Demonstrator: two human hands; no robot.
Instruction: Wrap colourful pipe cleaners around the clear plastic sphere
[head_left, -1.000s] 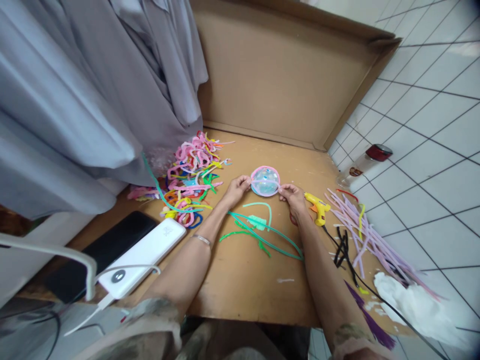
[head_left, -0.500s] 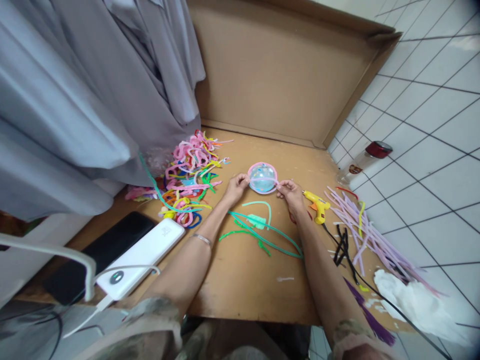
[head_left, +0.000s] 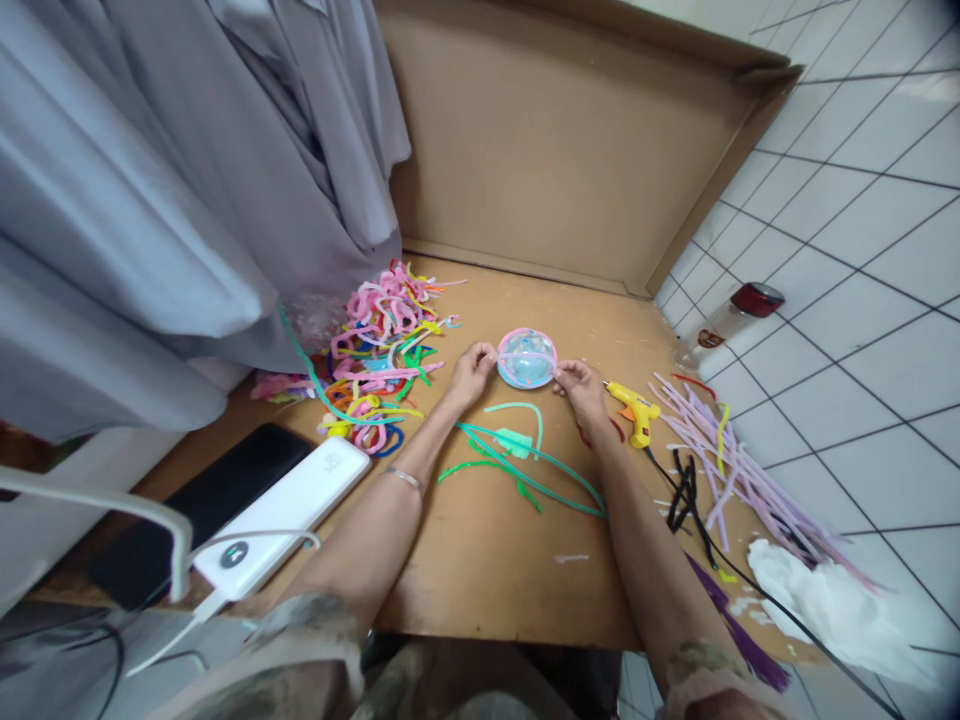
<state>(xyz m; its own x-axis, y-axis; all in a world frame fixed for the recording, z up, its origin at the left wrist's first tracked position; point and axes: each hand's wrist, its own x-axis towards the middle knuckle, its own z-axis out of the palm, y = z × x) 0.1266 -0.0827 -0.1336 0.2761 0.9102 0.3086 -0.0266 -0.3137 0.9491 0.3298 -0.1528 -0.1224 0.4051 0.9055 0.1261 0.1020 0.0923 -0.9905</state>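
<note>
Between my hands is a round, clear bluish dome with coloured specks, edged in pink. A pale pink pipe cleaner arches across it from side to side. My left hand is closed in a pinch at the strip's left end, by the dome's edge. On the opposite side my right hand pinches the right end between thumb and fingers. Whether the fingertips also grip the dome's edge cannot be made out. Nearer me, green pipe cleaners and a mint green piece lie on the table.
A yellow glue gun lies right of my right hand, its cord running forward. Lilac pipe cleaners spread beyond it, near a clear bottle. At left are a colourful pipe cleaner heap, a white power bank and a black phone.
The strip's arc has shifted from the dome's middle toward its far side. The dome appears slightly tilted. Both hands stay nearly in place.
</note>
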